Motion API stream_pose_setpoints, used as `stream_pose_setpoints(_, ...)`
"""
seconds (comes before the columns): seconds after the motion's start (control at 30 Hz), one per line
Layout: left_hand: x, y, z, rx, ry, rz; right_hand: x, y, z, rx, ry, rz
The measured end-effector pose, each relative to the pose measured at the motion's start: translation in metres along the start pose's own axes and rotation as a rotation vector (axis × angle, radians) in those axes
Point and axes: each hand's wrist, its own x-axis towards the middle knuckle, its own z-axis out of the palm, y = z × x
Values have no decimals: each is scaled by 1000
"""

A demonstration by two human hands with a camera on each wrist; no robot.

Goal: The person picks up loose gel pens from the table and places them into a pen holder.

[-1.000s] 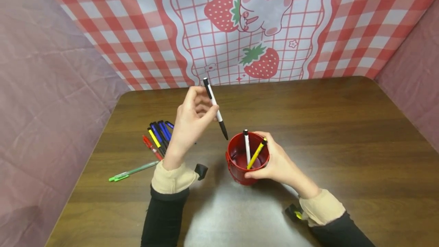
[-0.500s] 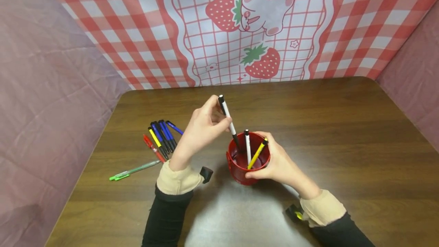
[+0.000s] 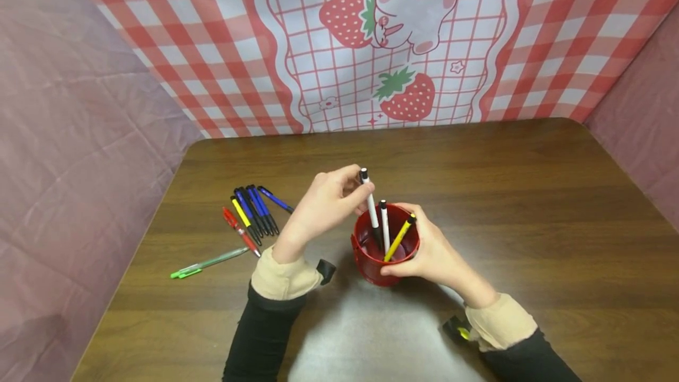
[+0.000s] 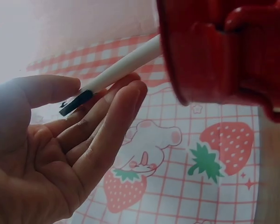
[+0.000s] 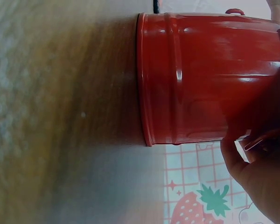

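My left hand (image 3: 331, 202) pinches a white pen (image 3: 372, 208) with black ends near its top, between thumb and fingers. The pen's lower part is inside a red bucket (image 3: 366, 269), tip down. In the left wrist view, the white pen (image 4: 126, 65) passes behind the bucket's rim (image 4: 170, 70). Gripping the bucket's right side is my right hand (image 3: 432, 252), thumb at the front of the rim and fingers round the back. Another white pen (image 3: 385, 226) and a yellow pen (image 3: 400, 238) lean inside the bucket.
Left on the wooden table (image 3: 509, 193) lie several blue pens (image 3: 254, 210), a yellow-and-black pen (image 3: 245, 219), a red pen (image 3: 237, 227) and a green pen (image 3: 208, 263). A red-checked cloth (image 3: 212, 46) hangs behind the table's far edge.
My left hand has moved right and down, bringing the white pen from above and left of the bucket into it. The right hand has kept its grip on the bucket.
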Motion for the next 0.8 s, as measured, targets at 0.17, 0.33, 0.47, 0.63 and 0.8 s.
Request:
stream_pose_setpoints(0.17,3,-1,4,126,-23,37,0,0,-1,-23,1,11)
stream_pose_setpoints(0.33,4,-1,6,216,0,79,-1,0,0,-19,-8,21)
stream_pose_setpoints(0.47,3,-2,7,206,12,85,0,1,0,-20,3,15)
stream_pose_setpoints(0.63,3,-3,8,156,9,72,0,1,0,-18,7,5)
stream_pose_setpoints(0.8,5,-4,10,159,-8,68,0,1,0,-27,10,4)
